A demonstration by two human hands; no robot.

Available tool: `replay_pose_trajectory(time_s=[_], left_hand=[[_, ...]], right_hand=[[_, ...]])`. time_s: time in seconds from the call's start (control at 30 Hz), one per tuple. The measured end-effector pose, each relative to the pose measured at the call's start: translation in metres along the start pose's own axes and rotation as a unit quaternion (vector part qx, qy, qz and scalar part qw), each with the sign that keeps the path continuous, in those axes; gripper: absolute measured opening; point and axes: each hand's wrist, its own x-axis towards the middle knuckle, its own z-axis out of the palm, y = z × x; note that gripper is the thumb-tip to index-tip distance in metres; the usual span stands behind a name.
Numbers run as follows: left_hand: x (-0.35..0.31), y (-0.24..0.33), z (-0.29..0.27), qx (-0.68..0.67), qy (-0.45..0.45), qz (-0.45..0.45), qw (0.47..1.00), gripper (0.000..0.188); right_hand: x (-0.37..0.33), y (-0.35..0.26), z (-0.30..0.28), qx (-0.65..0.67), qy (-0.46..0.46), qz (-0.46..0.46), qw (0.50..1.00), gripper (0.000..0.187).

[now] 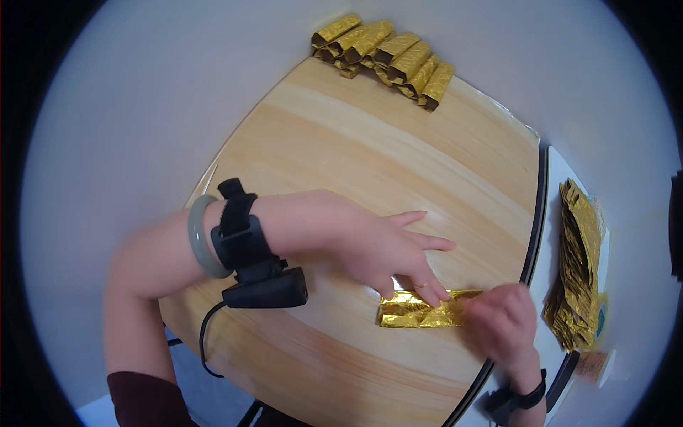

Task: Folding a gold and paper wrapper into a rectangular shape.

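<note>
A shiny gold foil sheet (409, 314), folded into a narrow strip, lies on the wooden table in front of me. My left hand (391, 249) reaches across from the left with its fingers spread, and some fingertips press down on the strip's upper part. At the strip's right end is my right hand (504, 319), its fingers curled in and slightly blurred. They cover that end of the foil, so the exact grip is hidden.
Several rolled gold foil tubes (407, 60) are piled at the table's (341, 149) far edge against the wall. On a white surface to the right lies a stack of gold foil sheets (578, 267). A black device (267, 288) with a cable is strapped to my left wrist.
</note>
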Motion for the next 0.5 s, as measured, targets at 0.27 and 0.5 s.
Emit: replay_pose_trajectory(time_s=[0.27,0.5], left_hand=[[0.008,-0.008,0.002,0.031,0.014,-0.001,0.999,0.071],[0.015,-0.012,-0.002,0.074,-0.029,-0.012,0.997,0.077]], right_hand=[[0.024,-0.035,0.018,0.080,-0.241,-0.064,0.965,0.081],[0.021,-0.042,0.017,0.016,-0.292,-0.067,0.954,0.085]])
